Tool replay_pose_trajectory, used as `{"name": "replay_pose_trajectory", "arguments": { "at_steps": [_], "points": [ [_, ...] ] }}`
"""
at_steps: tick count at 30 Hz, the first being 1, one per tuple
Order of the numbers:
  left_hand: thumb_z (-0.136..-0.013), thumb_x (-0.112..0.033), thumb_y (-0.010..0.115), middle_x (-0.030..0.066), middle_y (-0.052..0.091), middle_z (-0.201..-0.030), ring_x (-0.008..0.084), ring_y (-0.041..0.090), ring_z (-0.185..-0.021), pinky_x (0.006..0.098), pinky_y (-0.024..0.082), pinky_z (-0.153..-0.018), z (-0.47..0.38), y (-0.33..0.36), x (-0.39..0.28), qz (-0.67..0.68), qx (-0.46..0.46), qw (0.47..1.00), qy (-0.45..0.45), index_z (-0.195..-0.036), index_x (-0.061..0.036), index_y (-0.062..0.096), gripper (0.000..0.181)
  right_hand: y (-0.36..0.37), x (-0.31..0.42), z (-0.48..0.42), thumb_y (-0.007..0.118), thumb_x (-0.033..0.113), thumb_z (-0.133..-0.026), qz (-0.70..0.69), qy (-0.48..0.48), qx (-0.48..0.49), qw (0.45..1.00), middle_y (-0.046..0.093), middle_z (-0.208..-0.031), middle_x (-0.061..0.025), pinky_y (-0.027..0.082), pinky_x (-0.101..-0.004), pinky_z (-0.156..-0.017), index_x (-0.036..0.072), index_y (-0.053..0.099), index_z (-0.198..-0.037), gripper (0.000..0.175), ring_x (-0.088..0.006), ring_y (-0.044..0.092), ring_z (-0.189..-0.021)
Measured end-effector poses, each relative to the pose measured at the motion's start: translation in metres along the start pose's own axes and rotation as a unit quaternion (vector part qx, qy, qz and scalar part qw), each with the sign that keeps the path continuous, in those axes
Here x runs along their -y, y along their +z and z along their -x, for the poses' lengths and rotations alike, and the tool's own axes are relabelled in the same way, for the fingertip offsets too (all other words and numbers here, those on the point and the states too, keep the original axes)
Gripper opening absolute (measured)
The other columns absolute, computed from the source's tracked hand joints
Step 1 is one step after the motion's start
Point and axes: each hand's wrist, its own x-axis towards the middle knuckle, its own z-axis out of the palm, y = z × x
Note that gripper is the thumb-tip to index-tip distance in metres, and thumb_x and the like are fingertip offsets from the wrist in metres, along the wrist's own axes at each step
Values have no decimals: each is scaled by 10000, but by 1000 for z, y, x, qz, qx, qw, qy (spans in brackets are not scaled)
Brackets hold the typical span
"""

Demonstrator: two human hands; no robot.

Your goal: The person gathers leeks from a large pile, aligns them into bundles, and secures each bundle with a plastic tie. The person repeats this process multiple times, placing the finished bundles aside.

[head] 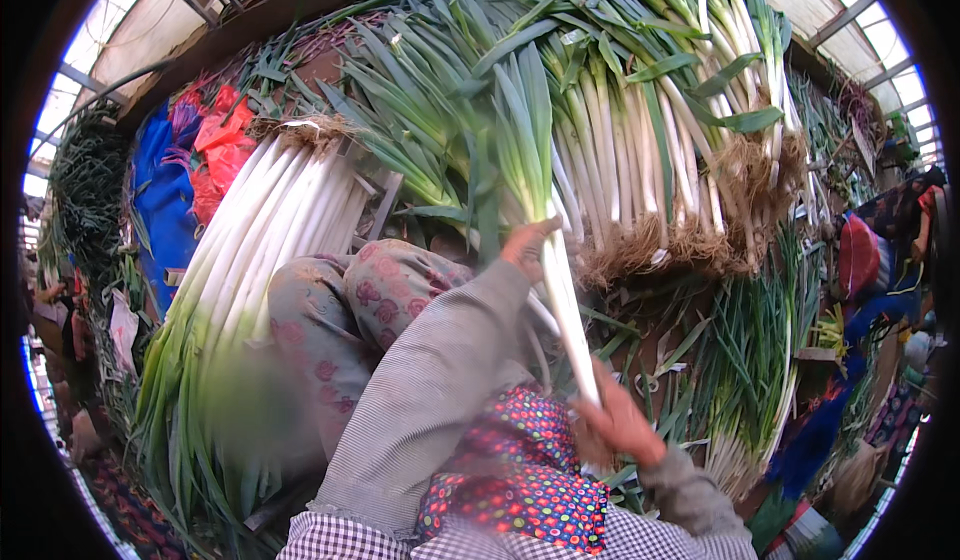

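My left hand (529,249) is closed around the upper white shaft of a leek (564,297), just below its green leaves. Near the root end of that same leek is my right hand (616,419), its fingers against the lower shaft; the roots are partly hidden and blurred. A row of untrimmed leeks with brown roots (652,249) lies beyond my hands. To the left of my knees rests a bundle of clean white leeks (251,215), roots pointing away from me and green leaves hanging down towards the lower left.
Thinner green onions (739,402) lie at the right over scattered leaves. Blue cloth (166,192) and a red plastic bag (223,136) are behind the clean bundle. A metal frame piece (385,204) stands beyond my knees. Another person is partly visible at the far right edge.
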Motion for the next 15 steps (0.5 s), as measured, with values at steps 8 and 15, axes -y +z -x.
{"name": "replay_pose_trajectory", "arguments": {
  "at_steps": [8, 15],
  "points": [
    [-714, -240, 855, 146, 688, -1039, 305, 671, -920, 441, 563, -841, 27, 6, -59, 241, 165, 952, 92, -1134, -23, 625, 526, 10, 33, 84, 630, 145, -885, 59, 109, 4, 992, 609, -1021, -214, 494, -368, -779, -38, 189, -1478, 761, -274, 614, -854],
    [-764, -366, 809, 36, 693, -996, 214, 651, -899, 396, 550, -809, 152, -42, -186, 153, 307, 870, 355, -1089, -110, 663, 439, -21, 50, -23, 621, 32, -814, 237, -154, -7, 959, 583, -1106, -271, 513, -444, -801, -17, 297, -1449, 714, -425, 632, -921]
  ]
}}
